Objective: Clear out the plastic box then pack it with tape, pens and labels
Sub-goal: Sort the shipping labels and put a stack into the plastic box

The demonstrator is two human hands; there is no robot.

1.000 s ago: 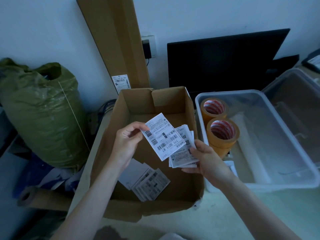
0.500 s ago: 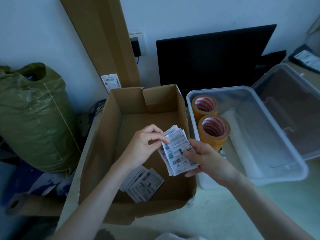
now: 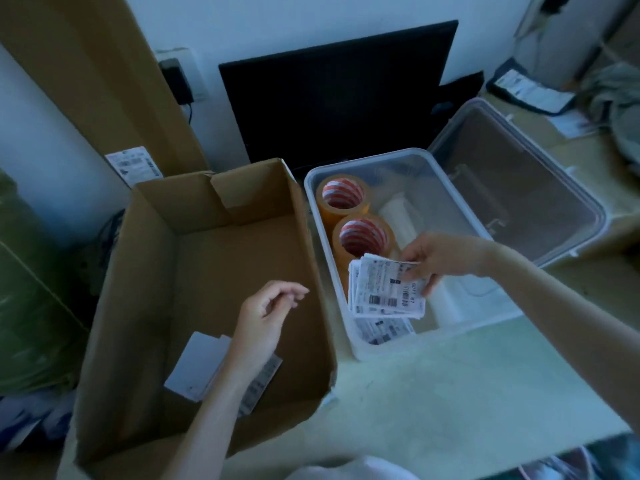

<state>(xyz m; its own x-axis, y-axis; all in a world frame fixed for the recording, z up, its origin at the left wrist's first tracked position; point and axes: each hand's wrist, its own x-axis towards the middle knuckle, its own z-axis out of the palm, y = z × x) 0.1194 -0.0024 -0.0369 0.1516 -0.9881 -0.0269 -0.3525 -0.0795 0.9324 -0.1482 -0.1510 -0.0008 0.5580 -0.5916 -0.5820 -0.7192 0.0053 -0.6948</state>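
A clear plastic box [image 3: 460, 216] stands on the table, right of an open cardboard box [image 3: 207, 244]. Two rolls of tan tape [image 3: 362, 237] stand at the plastic box's left side, with a white roll [image 3: 398, 216] beside them. My right hand [image 3: 440, 259] pinches a stack of barcode labels [image 3: 384, 291] low over the box's near left corner. More labels [image 3: 386, 330] lie on the box floor under the stack. My left hand [image 3: 266, 317] hovers over the cardboard box, fingers loosely curled, holding nothing. A few labels [image 3: 199, 367] lie on the cardboard box floor.
The plastic box's clear lid [image 3: 519, 188] lies to its right. A black monitor [image 3: 332, 88] stands behind. A tall cardboard sheet [image 3: 104, 84] leans on the wall at left. A green sack [image 3: 31, 306] sits far left. Papers [image 3: 526, 88] lie at back right.
My left hand let go of the label stack and stayed over the cardboard box. My right hand carried the stack to the right, into the plastic box. The camera view also swung right.
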